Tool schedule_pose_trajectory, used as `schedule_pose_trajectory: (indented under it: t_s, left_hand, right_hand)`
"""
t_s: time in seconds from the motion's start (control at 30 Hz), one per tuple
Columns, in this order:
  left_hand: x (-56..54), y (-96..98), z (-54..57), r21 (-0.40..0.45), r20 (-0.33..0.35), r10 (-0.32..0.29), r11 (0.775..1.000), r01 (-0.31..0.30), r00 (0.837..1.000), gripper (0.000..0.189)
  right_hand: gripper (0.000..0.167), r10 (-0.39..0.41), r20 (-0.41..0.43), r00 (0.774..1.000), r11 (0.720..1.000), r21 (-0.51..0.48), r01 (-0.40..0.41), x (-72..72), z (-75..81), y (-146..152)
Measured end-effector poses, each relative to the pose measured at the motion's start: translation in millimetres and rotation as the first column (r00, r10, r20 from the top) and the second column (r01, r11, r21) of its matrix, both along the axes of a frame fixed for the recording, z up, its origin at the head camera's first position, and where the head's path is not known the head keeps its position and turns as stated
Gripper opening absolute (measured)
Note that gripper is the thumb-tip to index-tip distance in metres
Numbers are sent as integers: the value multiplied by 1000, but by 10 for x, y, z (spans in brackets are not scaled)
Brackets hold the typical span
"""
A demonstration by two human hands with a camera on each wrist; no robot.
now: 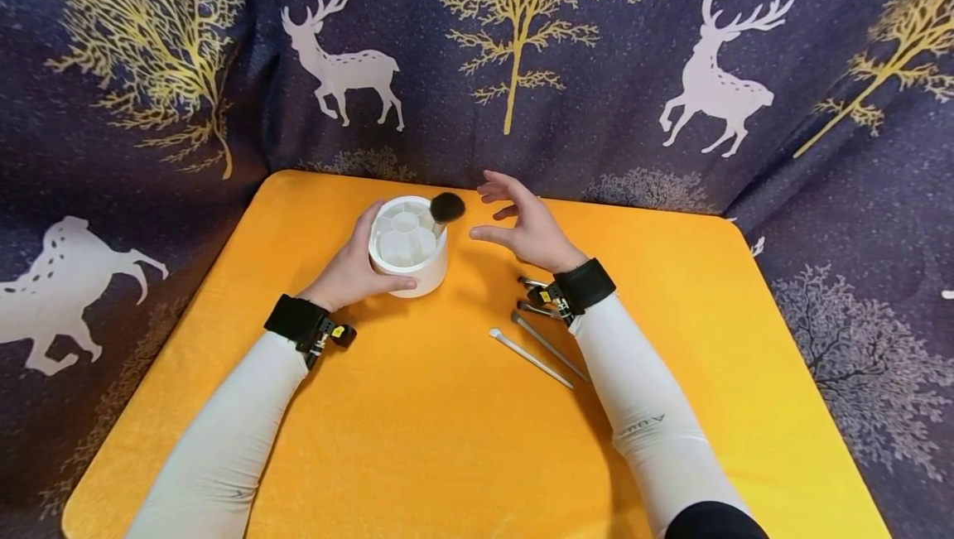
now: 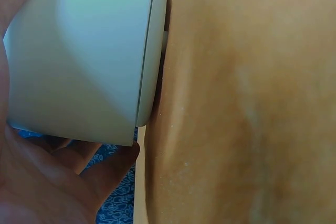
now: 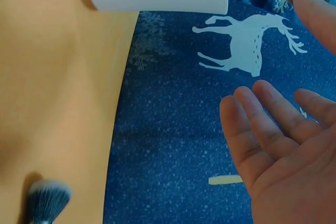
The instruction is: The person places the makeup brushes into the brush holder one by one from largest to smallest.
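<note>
A white round brush holder with divided compartments stands on the yellow-orange table at the far side. My left hand grips it from the left, thumb across its front and fingers round the back; the left wrist view shows the holder's smooth wall against the palm. One makeup brush stands in a right-hand compartment, its dark fluffy head up and its handle hidden inside. To the right of that brush, my right hand is raised with parted fingers and holds nothing.
Several makeup brushes lie below my right wrist, among them a pale one and a grey one. The wrist and sleeve partly cover others. A dark cloth with deer and trees hangs behind the table's far edge.
</note>
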State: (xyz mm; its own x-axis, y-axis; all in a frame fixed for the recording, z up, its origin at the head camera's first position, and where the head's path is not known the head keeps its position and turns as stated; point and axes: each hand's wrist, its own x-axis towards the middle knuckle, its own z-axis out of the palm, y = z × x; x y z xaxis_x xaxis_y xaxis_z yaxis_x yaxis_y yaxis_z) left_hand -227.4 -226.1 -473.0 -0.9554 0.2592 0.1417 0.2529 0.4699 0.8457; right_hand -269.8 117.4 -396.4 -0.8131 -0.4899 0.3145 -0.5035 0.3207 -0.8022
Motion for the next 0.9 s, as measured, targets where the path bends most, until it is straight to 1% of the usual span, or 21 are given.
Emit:
schedule_pose_trajectory:
  t_s: [0.3, 0.53, 0.77, 0.9]
  left_hand:
    - [5, -6, 25, -4, 4, -4, 1000, 4, 1000, 149]
    - [1, -10, 21, -14, -7, -3, 1000, 2, 1000, 148]
    - [10, -7, 26, 13, -23, -18, 1000, 18, 1000, 147]
    - [15, -5, 22, 6, -12, -19, 1000, 19, 1000, 147]
  right_hand:
    - [86, -10, -16, 1000, 1000, 26, 11, -2, -53, 183]
    - [85, -32, -28, 999, 996, 86, 34, 19, -53, 298]
    - [84, -46, -12, 999, 991, 125, 47, 49, -48, 397]
    - [84, -57, -5, 998, 989, 137, 57, 67, -58, 460]
